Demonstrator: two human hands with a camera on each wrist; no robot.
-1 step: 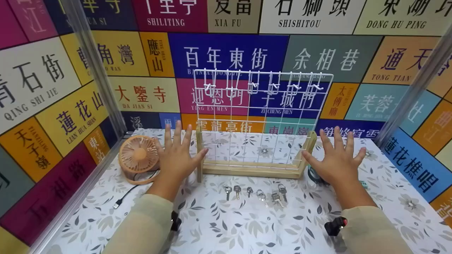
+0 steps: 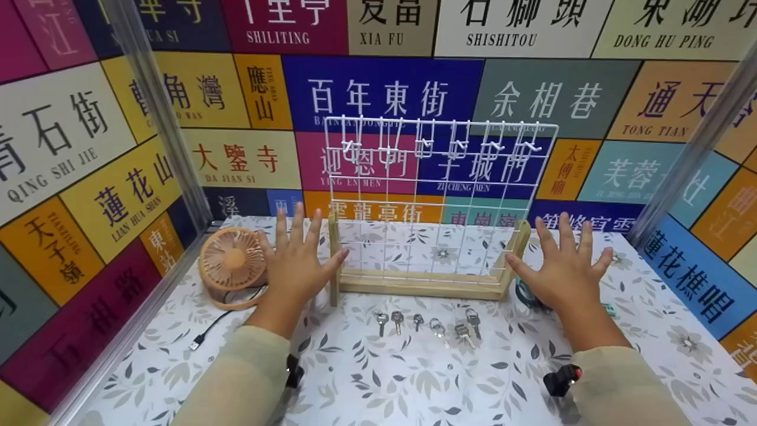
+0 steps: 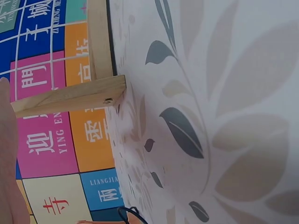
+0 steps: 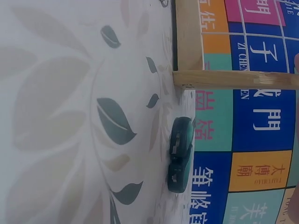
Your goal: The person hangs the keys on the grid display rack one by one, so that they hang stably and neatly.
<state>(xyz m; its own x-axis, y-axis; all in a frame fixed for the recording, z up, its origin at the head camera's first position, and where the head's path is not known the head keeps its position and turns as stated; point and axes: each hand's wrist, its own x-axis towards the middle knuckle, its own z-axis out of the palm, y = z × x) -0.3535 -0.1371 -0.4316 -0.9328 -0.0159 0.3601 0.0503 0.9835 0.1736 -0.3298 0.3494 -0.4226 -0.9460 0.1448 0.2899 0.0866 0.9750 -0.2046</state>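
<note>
My left hand (image 2: 295,254) is held up with fingers spread, at the left post of a white wire grid rack (image 2: 432,177) on a wooden base (image 2: 420,287). Fingers likewise spread, my right hand (image 2: 562,269) hovers by the right post. Neither hand holds anything; whether a thumb touches the rack, I cannot tell. Several white hooks (image 2: 458,148) hang in a row near the grid's top. In front of the base, several small metal keys (image 2: 397,322), some with rings, lie in a row. Each wrist view catches only a blurred edge of its hand.
An orange fan (image 2: 233,260) stands left of my left hand, its black cable (image 2: 207,328) trailing on the leaf-patterned table (image 2: 408,384). Behind my right hand lies a glossy dark green object (image 4: 181,154), kind unclear. A wall (image 2: 378,89) of colourful signs closes the back.
</note>
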